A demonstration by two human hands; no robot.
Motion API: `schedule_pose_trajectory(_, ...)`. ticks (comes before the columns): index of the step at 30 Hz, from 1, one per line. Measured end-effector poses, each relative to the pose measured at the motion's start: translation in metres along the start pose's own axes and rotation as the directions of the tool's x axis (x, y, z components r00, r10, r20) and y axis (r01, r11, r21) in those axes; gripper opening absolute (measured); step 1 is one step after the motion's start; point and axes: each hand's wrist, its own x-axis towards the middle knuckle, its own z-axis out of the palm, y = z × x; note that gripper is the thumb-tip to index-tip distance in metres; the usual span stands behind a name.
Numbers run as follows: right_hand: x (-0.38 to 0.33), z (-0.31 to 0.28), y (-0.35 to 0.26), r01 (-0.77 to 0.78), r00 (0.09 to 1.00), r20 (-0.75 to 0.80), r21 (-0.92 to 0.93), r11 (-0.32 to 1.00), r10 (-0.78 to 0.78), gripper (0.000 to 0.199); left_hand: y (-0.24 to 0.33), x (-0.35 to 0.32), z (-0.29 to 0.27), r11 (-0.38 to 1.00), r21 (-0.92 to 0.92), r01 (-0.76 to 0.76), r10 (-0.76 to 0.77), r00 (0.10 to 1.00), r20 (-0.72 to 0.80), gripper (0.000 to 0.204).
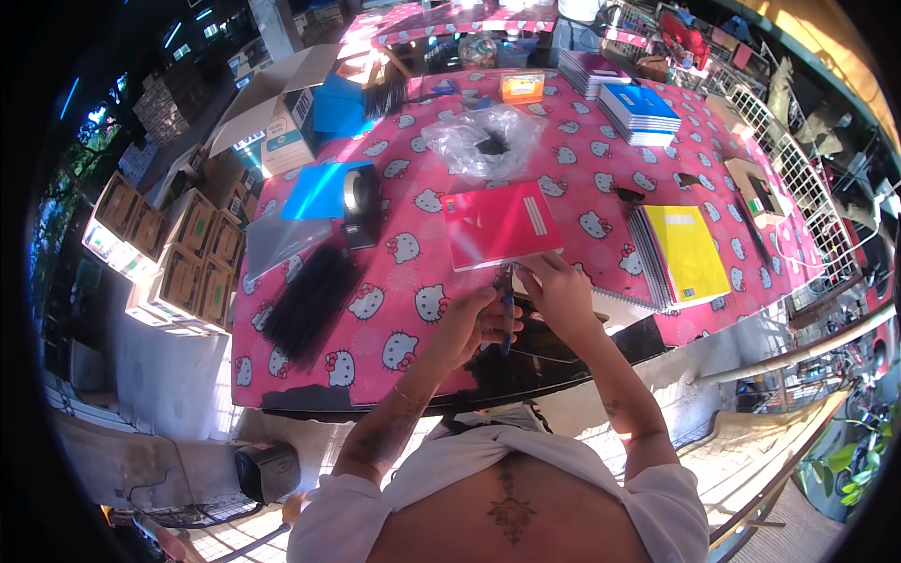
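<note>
A pink-red notebook [502, 225] lies closed on the table in front of me. Just below its near edge, my left hand [469, 324] is closed around a dark blue pen [508, 324], which points roughly away from me. My right hand [561, 293] is at the notebook's near right edge, its fingers bent and drawn together by the pen's upper end. What those fingertips pinch is too small to make out. To the right of that hand lies a spiral notebook with a yellow cover [688, 253].
Black bristles [314, 300], a roll of tape [361, 199] and blue folders [319, 192] lie left. A clear plastic bag [483, 141] sits beyond the notebook. Notebook stacks [640, 114] stand far right. Cartons [192, 253] flank the table's left side; a white wire rack [798, 155] its right.
</note>
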Motion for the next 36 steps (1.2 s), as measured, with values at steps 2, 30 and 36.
schedule_pose_trajectory(2, 0.0, 0.0, -0.001, 0.007, 1.0, -0.004, 0.0, 1.0, -0.007, 0.015, 0.003, 0.003, -0.013, 0.993, 0.111, 0.024, -0.024, 1.0, -0.007, 0.033)
schedule_pose_trajectory(30, 0.03, -0.315, 0.163, -0.207, 0.673, -0.648, -0.628, 0.75, -0.357, 0.059, 0.073, 0.17, 0.33, -0.423, 0.409, -0.808, 0.412, 0.231, 0.881, 0.054)
schedule_pose_trajectory(36, -0.038, -0.283, 0.299, -0.482, 0.696, -0.239, 0.543, 0.688, 0.677, 0.057, -0.068, 0.227, 0.31, 0.362, 0.639, -0.679, 0.592, 0.696, 0.406, 0.052)
